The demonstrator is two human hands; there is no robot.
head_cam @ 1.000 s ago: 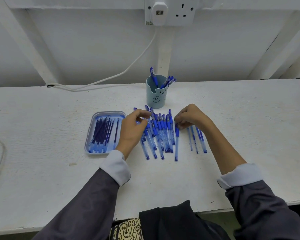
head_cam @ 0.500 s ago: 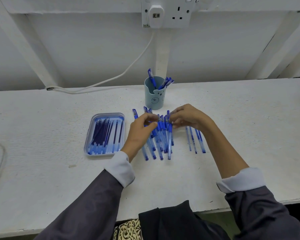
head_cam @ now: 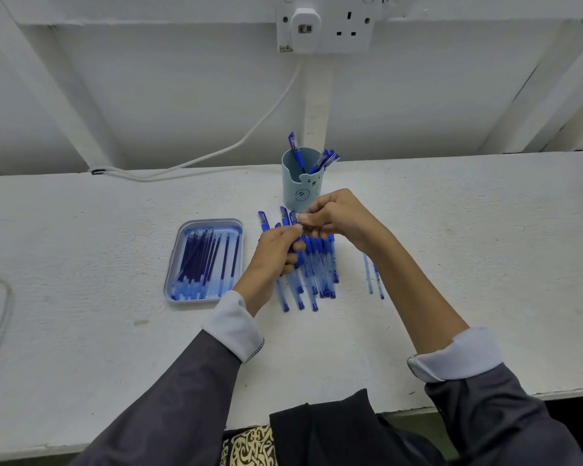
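The white table (head_cam: 451,264) carries everything. At left, one flat tray (head_cam: 209,222) holds a packed layer of dark-blue refills (head_cam: 202,260), more than ten but too overlapped to count exactly. One pale-blue cup (head_cam: 295,190) stands behind the hands with about four capped pens (head_cam: 297,153): one leans left, and the rest cluster to the right. A row (head_cam: 320,274) of roughly ten blue pens lies right of the tray, side by side and partly overlapping. Two thin clear tubes (head_cam: 368,274) show beside the right forearm. Over the row's far end, just in front of the cup, the left hand (head_cam: 276,250) curls its fingers round one pen (head_cam: 296,246). The right hand (head_cam: 337,213) pinches the same pen where the hands meet.
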